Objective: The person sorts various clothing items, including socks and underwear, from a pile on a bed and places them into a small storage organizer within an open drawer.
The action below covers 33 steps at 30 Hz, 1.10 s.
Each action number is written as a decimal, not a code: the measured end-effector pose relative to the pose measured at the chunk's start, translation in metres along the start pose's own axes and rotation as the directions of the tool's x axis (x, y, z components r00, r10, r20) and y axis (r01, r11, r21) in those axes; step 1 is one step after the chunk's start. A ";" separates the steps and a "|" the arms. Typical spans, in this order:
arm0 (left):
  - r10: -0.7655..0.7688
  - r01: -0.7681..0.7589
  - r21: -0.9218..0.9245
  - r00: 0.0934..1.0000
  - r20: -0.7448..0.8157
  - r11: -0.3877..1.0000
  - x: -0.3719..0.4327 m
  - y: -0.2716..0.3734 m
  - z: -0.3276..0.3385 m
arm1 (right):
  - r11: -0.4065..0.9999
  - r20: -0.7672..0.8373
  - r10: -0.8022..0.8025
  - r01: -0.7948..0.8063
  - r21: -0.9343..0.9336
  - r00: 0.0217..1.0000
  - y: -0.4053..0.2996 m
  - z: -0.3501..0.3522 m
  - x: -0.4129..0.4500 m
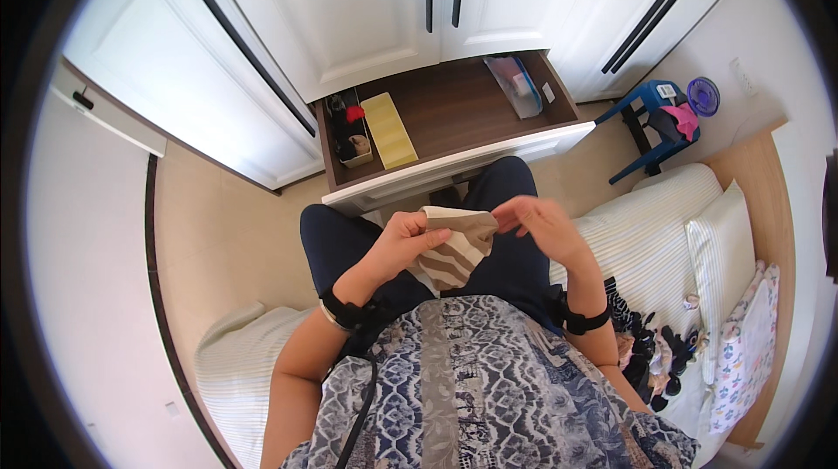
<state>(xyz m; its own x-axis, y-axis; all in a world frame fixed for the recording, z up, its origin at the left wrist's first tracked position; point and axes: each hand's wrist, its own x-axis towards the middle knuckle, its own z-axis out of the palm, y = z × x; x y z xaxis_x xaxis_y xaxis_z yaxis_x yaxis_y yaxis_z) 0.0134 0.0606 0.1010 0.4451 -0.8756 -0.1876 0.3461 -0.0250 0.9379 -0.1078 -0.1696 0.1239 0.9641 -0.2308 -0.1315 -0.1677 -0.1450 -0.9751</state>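
Over my lap, my left hand (411, 240) grips a brown and cream striped cloth garment (455, 253) by its upper left side. My right hand (533, 223) is at the garment's right edge with its fingers partly spread; whether the fingertips touch the cloth is hard to tell. In front of my knees a wardrobe drawer (452, 161) stands pulled out. Inside it, at the left, are a narrow bin (357, 160) of dark, red and beige cloth items, and beside that a yellow divided organizer box (391, 131). A clear zip bag (517, 86) lies at the drawer's right end.
To the right, a blue stool (648, 99) holds a pink and gray cloth (683, 120) and a purple round object (704, 97). Small clothing items (655, 354) lie heaped on the striped bed (628, 226) at my right, near pillows (727, 259). Tall white wardrobe doors (340, 4) rise behind the drawer.
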 end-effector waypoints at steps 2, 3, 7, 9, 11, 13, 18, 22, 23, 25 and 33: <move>0.008 -0.008 0.038 1.000 0.009 0.999 0.006 0.005 0.000 | 0.993 0.112 0.101 -0.106 0.042 0.989 0.015 0.005 0.002; 0.023 -0.024 0.061 1.000 0.005 0.998 0.008 0.006 0.000 | 0.994 0.147 0.099 -0.105 0.032 0.984 0.018 0.012 0.005; 0.040 -0.053 0.158 0.996 0.086 0.986 0.029 0.011 -0.014 | 0.934 0.033 0.015 -0.026 0.358 0.999 0.003 0.023 0.010; 0.032 -0.038 0.061 0.995 0.099 0.997 0.040 0.016 -0.014 | 0.911 -0.049 0.008 0.013 0.412 0.999 0.010 0.013 0.013; 0.003 -0.001 -0.026 0.993 0.115 1.000 0.050 0.016 -0.012 | 0.910 -0.103 0.001 0.041 0.412 0.995 0.011 0.002 0.011; -0.060 0.075 -0.069 0.978 0.199 0.995 0.057 0.018 -0.008 | 0.917 -0.155 -0.004 0.065 0.393 0.988 0.013 -0.006 0.009; -0.067 0.082 -0.101 0.987 0.149 0.991 0.084 0.018 0.010 | 0.956 -0.272 -0.028 0.106 0.274 0.962 0.019 -0.027 0.019; 0.048 -0.055 0.050 0.989 0.138 0.997 0.112 0.015 0.011 | 0.962 -0.383 -0.155 0.227 0.149 0.911 0.013 -0.042 0.026; 0.102 -0.124 0.135 0.982 0.156 0.983 0.116 0.017 0.012 | 0.955 -0.408 -0.187 0.262 0.137 0.894 0.007 -0.048 0.023; 0.117 -0.142 0.137 0.978 0.175 0.980 0.120 0.019 0.028 | 0.949 -0.438 -0.213 0.292 0.122 0.873 0.007 -0.053 0.017; -0.304 0.271 0.142 0.892 0.336 0.952 0.092 -0.106 0.034 | 0.963 -0.292 0.175 -0.225 -0.147 0.940 0.122 -0.047 -0.058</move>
<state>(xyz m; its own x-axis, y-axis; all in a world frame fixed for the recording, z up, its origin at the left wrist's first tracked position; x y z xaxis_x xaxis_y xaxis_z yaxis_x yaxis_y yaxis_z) -0.0105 -0.0335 -0.0061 0.0141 -0.9352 -0.3540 0.3330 -0.3294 0.8835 -0.1938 -0.2193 0.0207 0.8169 -0.5235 -0.2421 -0.4085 -0.2289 -0.8836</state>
